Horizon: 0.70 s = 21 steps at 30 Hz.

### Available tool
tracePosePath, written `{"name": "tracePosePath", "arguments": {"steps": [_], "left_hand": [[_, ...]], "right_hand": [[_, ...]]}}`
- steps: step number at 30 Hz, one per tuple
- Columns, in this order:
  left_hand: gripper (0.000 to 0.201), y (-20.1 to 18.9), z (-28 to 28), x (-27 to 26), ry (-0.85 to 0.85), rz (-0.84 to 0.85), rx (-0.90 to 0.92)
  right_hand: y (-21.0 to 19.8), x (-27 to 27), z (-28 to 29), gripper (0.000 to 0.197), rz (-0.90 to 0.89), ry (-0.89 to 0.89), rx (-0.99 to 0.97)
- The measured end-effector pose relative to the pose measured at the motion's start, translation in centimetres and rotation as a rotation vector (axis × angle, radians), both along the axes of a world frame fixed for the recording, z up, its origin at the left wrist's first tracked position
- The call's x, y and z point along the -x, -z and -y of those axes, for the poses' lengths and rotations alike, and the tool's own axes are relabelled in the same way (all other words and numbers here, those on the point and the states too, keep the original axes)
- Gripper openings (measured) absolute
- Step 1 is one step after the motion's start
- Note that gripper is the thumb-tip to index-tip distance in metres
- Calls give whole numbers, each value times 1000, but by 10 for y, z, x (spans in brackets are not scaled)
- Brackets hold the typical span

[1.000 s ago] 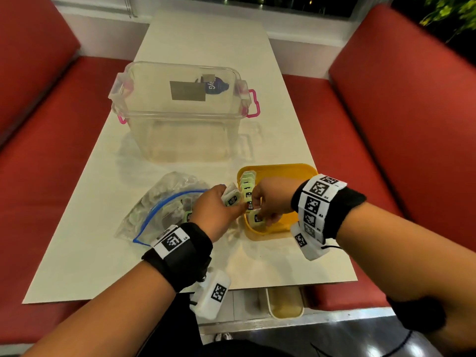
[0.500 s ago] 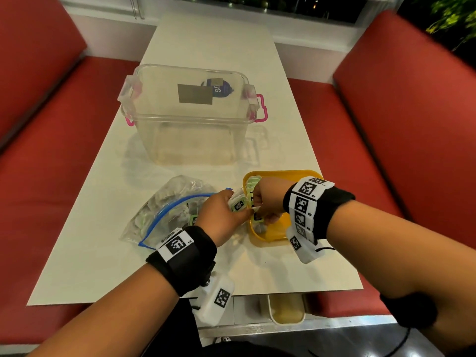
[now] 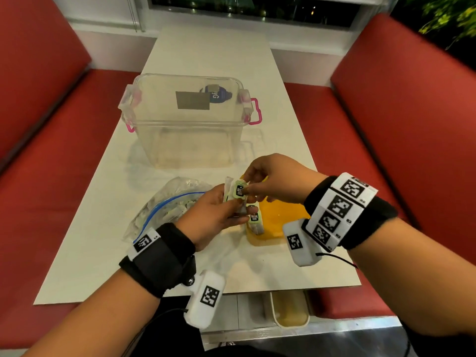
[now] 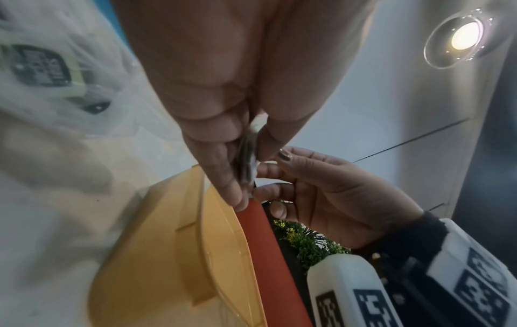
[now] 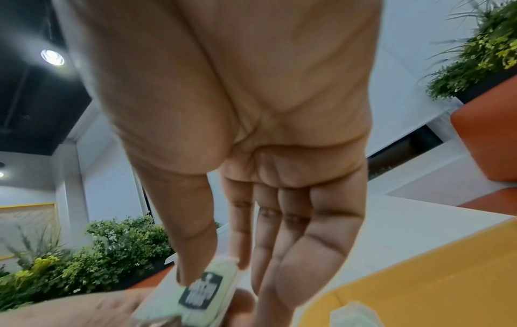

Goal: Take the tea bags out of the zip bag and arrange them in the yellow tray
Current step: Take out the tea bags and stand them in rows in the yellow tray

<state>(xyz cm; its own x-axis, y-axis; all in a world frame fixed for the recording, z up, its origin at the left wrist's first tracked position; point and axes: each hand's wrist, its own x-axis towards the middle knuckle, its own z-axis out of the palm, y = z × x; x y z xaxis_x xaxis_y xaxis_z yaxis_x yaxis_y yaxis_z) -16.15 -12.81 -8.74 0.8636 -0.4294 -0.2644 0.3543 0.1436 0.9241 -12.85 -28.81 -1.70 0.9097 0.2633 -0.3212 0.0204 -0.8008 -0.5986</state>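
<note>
On the white table (image 3: pixel 195 63) in front of me stands a clear storage box (image 3: pixel 185 124) with pink latches. Nearer, the zip bag (image 3: pixel 164 210) lies open to my left, the yellow tray (image 3: pixel 280 220) just beside it on the right, one tea bag (image 3: pixel 254 219) upright inside. Above the tray's near-left edge, my left hand (image 3: pixel 213 215) grips a small stack of tea bags (image 3: pixel 229 191), and my right hand (image 3: pixel 278 181) pinches the front one (image 3: pixel 239 190) between thumb and forefinger.
</note>
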Motion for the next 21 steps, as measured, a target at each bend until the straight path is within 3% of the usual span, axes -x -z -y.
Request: {"name": "tracePosePath", "arguments": {"steps": [4,12,17,21], "left_hand": [[27,0,0,2,-41,79,-40],[18,2,-3,4,-77,211,-232],[15,3,5,2,-187,130,-112],[16,0,8,-1,-200,117,-91]], "right_hand": [[2,3,3,12,120,40,-58],[-9,7,13,8,127,40,-134],[-8,11,15,19,107,50,-173],[1,14,17,12,77,77,-211]]}}
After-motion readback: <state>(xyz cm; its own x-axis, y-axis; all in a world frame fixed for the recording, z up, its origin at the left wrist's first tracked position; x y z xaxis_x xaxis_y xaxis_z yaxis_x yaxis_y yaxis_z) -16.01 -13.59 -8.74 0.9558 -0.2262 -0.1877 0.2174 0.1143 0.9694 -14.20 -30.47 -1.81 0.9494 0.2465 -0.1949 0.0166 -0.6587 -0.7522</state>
